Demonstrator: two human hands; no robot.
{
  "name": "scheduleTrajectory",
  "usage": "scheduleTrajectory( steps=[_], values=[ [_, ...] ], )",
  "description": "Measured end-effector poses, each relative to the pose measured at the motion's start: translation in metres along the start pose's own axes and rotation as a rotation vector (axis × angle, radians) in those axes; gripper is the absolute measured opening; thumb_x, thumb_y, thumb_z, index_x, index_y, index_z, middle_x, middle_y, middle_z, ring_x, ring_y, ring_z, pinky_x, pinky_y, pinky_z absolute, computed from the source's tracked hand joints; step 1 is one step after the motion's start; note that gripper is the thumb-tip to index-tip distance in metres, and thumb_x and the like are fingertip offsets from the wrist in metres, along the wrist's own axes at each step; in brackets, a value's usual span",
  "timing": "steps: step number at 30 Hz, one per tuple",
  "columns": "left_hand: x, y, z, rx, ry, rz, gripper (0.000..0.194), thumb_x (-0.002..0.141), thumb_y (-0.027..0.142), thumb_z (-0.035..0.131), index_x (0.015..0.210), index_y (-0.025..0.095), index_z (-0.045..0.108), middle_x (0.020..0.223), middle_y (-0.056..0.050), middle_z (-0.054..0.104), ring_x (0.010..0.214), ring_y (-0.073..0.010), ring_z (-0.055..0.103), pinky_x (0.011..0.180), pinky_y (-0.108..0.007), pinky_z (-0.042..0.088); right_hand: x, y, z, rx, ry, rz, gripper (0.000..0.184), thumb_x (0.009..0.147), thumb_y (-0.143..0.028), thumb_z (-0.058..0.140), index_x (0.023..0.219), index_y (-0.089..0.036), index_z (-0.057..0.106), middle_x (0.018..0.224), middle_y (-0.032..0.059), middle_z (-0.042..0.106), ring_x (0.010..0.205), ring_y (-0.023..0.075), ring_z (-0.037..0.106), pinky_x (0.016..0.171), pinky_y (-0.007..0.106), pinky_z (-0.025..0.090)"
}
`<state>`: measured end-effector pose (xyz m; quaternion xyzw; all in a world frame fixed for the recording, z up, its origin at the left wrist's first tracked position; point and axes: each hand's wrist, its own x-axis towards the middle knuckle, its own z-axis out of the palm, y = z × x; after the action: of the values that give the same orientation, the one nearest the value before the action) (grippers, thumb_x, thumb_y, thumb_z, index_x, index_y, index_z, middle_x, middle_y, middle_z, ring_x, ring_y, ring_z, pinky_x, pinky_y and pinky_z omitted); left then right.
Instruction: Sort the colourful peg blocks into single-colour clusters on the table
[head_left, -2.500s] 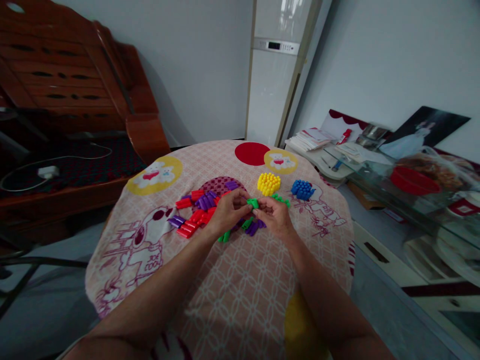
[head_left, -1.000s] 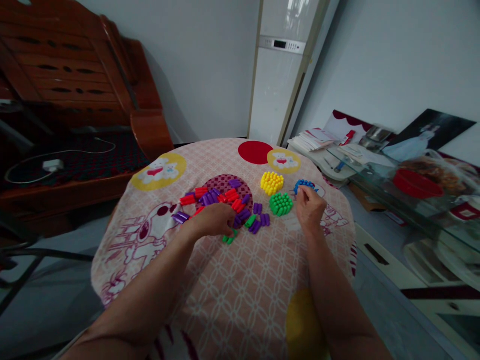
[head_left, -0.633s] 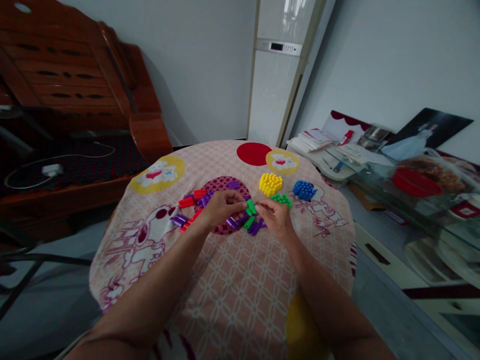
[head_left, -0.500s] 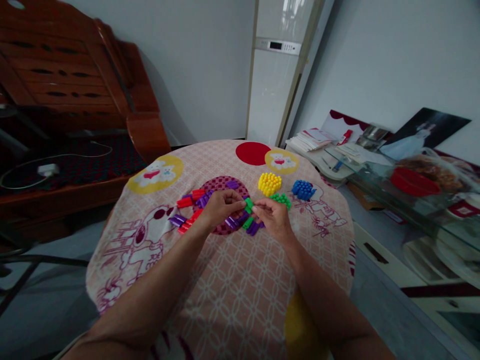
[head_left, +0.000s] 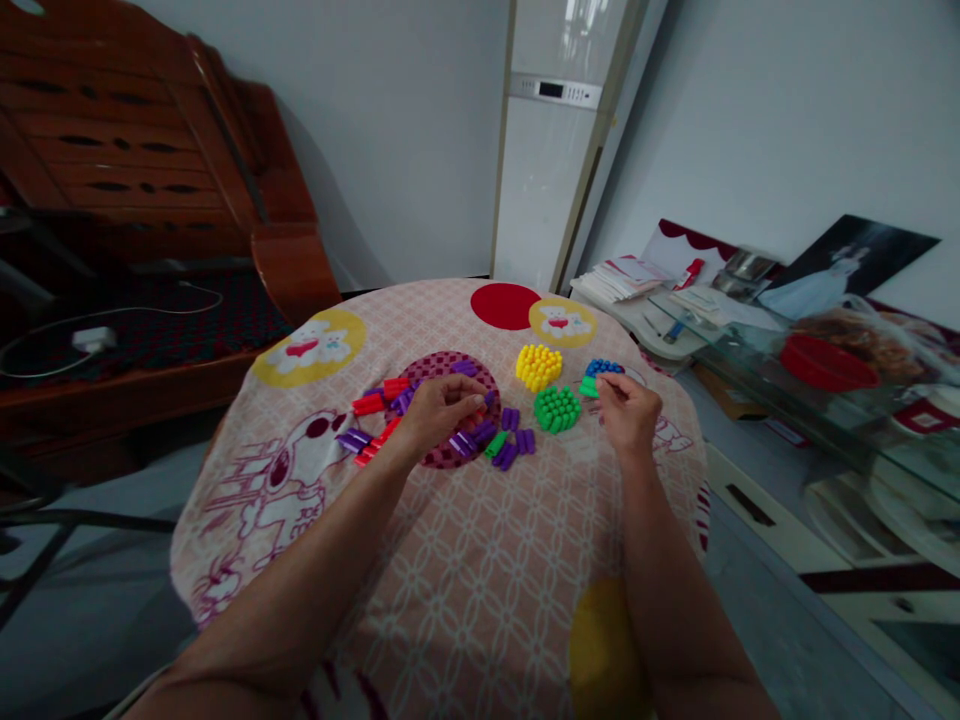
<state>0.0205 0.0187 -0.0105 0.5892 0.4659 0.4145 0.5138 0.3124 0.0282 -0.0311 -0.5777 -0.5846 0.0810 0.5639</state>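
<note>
Green piece (head_left: 589, 386) rightward — blue cluster (head_left: 602, 367) part-hidden

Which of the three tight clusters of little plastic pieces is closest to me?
The green cluster: it sits nearer your side of the table than the yellow cluster and the partly hidden blue cluster.

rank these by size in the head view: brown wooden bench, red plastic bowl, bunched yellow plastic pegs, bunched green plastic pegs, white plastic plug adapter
1. Brown wooden bench
2. Red plastic bowl
3. Yellow pegs and green pegs: too alike to rank
4. White plug adapter
</note>
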Motion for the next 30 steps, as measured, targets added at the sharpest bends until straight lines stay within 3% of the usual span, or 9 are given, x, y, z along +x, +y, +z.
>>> scheduleTrajectory(
  steps=[3, 6, 11, 14, 18, 22, 26, 30],
  values=[
    [0.001, -0.001, -0.002, -0.023, 0.011, 0.011, 0.031, 0.074, 0.039, 0.072, 0.091, 0.015, 0.065, 0.075, -0.004, 0.073, 0.056, -0.0131, 0.064, 0.051, -0.023, 0.051, 0.007, 0.016, -0.008, -0.282, -0.071, -0.069, 0.022, 0.079, -0.032, 0.06, 0.079, -0.017, 0.077, 0.078, 0.0085, 0.075, 0.072, 0.0222, 0.067, 0.072, 0.034, 0.051],
    [0.002, -0.003, -0.004, -0.027, 0.042, 0.039, 0.03, 0.071, 0.039, 0.073, 0.089, 0.015, 0.066, 0.07, -0.003, 0.071, 0.056, -0.0138, 0.065, 0.052, -0.023, 0.052, 0.009, 0.022, -0.004, -0.485, -0.201, -0.063, 0.018, 0.079, -0.027, 0.062, 0.08, -0.017, 0.078, 0.081, 0.0095, 0.077, 0.073, 0.0215, 0.066, 0.072, 0.032, 0.048],
    [0.006, -0.009, -0.013, 0.024, 0.113, 0.069, 0.029, 0.071, 0.037, 0.071, 0.089, 0.015, 0.067, 0.069, -0.002, 0.071, 0.057, -0.0158, 0.066, 0.055, -0.026, 0.054, 0.008, 0.021, 0.009, -0.652, -0.371, -0.092, 0.02, 0.085, -0.025, 0.06, 0.085, -0.017, 0.078, 0.088, 0.0111, 0.077, 0.078, 0.0222, 0.066, 0.07, 0.03, 0.042],
    [0.007, -0.008, -0.024, 0.192, 0.135, 0.116, 0.021, 0.074, 0.034, 0.066, 0.084, 0.016, 0.068, 0.063, 0.0, 0.069, 0.057, -0.0162, 0.065, 0.056, -0.025, 0.051, 0.007, 0.021, 0.011, -0.687, -0.404, -0.106, 0.026, 0.09, -0.025, 0.054, 0.08, -0.018, 0.077, 0.082, 0.0105, 0.076, 0.072, 0.0204, 0.063, 0.066, 0.029, 0.037],
    [0.004, -0.003, -0.029, 0.576, 0.117, 0.19, 0.014, 0.078, 0.027, 0.062, 0.077, 0.017, 0.072, 0.064, 0.0, 0.069, 0.061, -0.0144, 0.063, 0.058, -0.023, 0.044, 0.004, 0.018, 0.006, -0.656, -0.242, -0.134, 0.034, 0.093, -0.027, 0.046, 0.084, -0.014, 0.075, 0.078, 0.0121, 0.074, 0.066, 0.0198, 0.059, 0.063, 0.03, 0.034],
    [-0.001, -0.005, -0.003, 0.73, -0.14, 0.274, 0.018, 0.081, 0.03, 0.064, 0.091, 0.02, 0.076, 0.084, -0.001, 0.076, 0.073, -0.0152, 0.066, 0.065, -0.024, 0.043, -0.003, 0.005, 0.006, -0.487, -0.11, -0.185, 0.035, 0.094, -0.033, 0.046, 0.08, -0.015, 0.073, 0.074, 0.011, 0.072, 0.063, 0.0191, 0.058, 0.063, 0.03, 0.036],
    [-0.003, -0.015, 0.023, 0.882, -0.265, 0.288, 0.014, 0.078, 0.026, 0.068, 0.087, 0.017, 0.075, 0.082, -0.004, 0.075, 0.074, -0.0175, 0.066, 0.063, -0.025, 0.04, -0.021, -0.019, 0.025, -0.215, -0.288, -0.263, 0.03, 0.093, -0.033, 0.051, 0.078, -0.017, 0.072, 0.073, 0.0079, 0.071, 0.067, 0.0184, 0.062, 0.066, 0.028, 0.042],
    [-0.002, -0.018, 0.02, 0.768, -0.172, 0.26, 0.018, 0.081, 0.022, 0.06, 0.089, 0.017, 0.075, 0.078, -0.003, 0.075, 0.068, -0.0158, 0.066, 0.061, -0.024, 0.042, -0.043, -0.041, 0.046, -0.016, -0.579, -0.246, 0.02, 0.09, -0.028, 0.058, 0.086, -0.017, 0.074, 0.075, 0.0061, 0.072, 0.066, 0.017, 0.063, 0.064, 0.026, 0.044]
  ],
)
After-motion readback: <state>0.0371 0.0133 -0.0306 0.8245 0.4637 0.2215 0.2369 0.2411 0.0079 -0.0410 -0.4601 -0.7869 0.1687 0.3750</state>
